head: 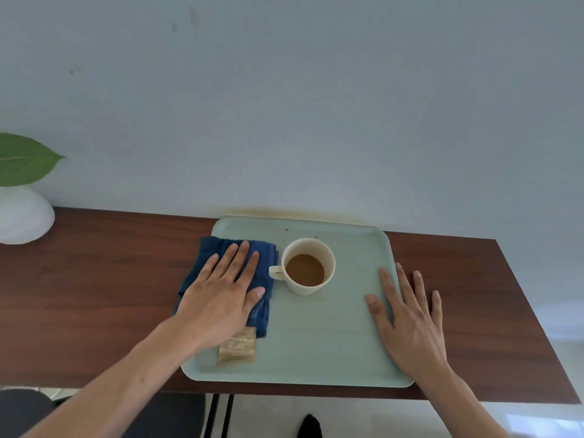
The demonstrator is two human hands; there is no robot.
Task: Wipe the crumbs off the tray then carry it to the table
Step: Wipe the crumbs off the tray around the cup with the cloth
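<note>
Right now the left hand (221, 298) lies flat on a blue cloth (240, 273), fingers straight and spread, pressing it onto the left side of the tray (316, 336). The right hand (407, 324) lies flat too, fingers apart, on the tray's right rim and partly on the desk (94, 279). Neither hand has a grip on anything. The tray sits on the desk, close to the wall, and its near edge comes close to the desk's front edge.

What could go wrong? A cup (308, 266) full of brown drink stands just beside the cloth, with its handle pointing at it. If the cloth swings right too fast, I think it could bump the cup and spill the drink. A few crumbs (287, 230) sit near the far rim, behind the cup, so reaching them looks tricky. A small tan packet (237, 345) lies under the left wrist and could get swept off. Carrying the tray later could slosh the drink if the tray tips.

The tray is pale green, smooth and hard, with round corners and a low raised rim. The cloth looks soft and fuzzy. The cup is white, round and shiny. The desk is dark wood with fine lines.
</note>
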